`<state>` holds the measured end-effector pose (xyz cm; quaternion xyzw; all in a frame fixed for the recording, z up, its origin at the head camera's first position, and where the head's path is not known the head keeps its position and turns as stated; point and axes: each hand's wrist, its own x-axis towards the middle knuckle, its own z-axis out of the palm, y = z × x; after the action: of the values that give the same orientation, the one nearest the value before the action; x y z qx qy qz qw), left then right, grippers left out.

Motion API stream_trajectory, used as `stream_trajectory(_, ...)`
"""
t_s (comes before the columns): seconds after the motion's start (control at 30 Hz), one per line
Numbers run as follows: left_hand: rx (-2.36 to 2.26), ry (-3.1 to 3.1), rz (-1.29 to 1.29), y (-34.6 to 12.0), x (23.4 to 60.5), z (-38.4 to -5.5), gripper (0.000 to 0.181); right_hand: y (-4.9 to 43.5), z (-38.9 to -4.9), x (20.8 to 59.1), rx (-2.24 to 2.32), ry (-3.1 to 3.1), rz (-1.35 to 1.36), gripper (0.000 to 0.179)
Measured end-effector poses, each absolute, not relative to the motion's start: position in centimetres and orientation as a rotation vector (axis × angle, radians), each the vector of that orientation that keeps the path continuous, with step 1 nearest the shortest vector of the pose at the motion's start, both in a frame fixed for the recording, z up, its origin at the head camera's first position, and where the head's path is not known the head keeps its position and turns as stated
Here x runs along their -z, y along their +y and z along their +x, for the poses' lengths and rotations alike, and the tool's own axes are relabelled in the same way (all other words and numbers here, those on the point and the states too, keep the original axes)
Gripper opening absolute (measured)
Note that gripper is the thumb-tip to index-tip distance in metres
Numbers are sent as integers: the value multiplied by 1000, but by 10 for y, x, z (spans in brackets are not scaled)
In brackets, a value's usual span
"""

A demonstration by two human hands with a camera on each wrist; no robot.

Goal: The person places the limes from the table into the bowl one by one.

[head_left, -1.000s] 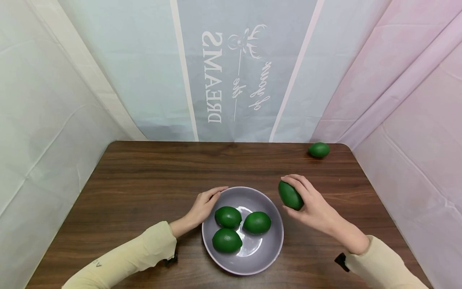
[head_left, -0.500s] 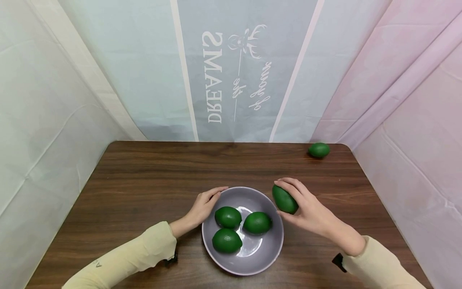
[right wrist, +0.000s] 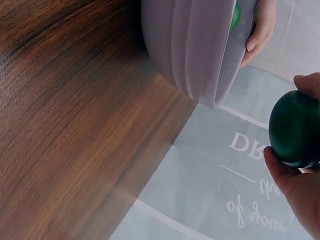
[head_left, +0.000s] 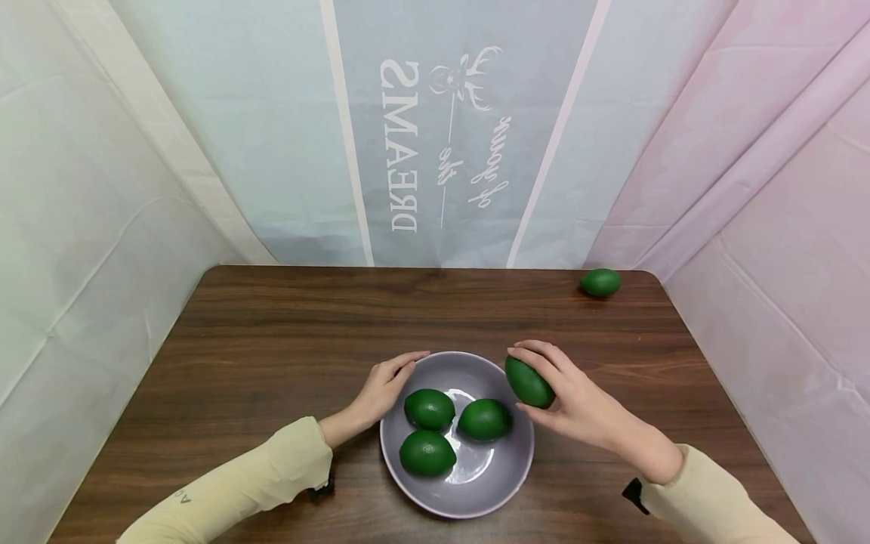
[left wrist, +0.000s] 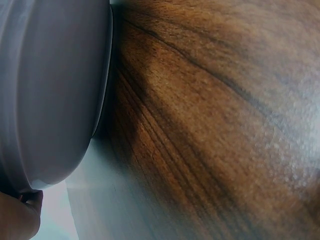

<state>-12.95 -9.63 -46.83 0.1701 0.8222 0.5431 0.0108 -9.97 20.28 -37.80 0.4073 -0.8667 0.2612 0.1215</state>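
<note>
A grey-purple bowl (head_left: 469,495) stands on the table, with three green limes inside: an upper left lime (head_left: 430,409), a lower left lime (head_left: 427,453) and a right lime (head_left: 485,420). The left hand (head_left: 381,389) holds the bowl's left rim, its fingers lying along the edge. In the left wrist view, a fingertip (left wrist: 20,215) shows at the bowl's rim. Thumb and fingers of the right hand (head_left: 574,397) grip another lime (head_left: 529,381) over the bowl's upper right rim. That lime (right wrist: 295,129) is close up in the right wrist view.
One more lime (head_left: 601,282) lies at the table's far right corner. The dark wooden table (head_left: 306,317) ends at a pale printed curtain (head_left: 435,151) behind. White cloth walls flank both sides.
The right hand has carried its lime left and slightly nearer, from beside the bowl to over its rim. The left hand and the bowl have stayed in place.
</note>
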Motion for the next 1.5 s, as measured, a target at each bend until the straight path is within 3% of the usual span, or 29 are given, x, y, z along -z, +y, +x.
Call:
stream_trajectory(0.23,-1703,2567,523,-96,467,-129,28,200,-99,380,-799,-2528,1263,56)
stream_trajectory(0.7,-1712,2557,527,-96,468,-130,28,195,-96,388,-786,-2556,1371,71)
stream_trajectory(1.17,-1707,2555,529,-96,468,-130,28,192,-92,396,-804,-2578,1430,61)
stream_trajectory(1.5,-1713,2552,536,-96,467,-129,28,189,-89,402,-769,-2645,1425,65)
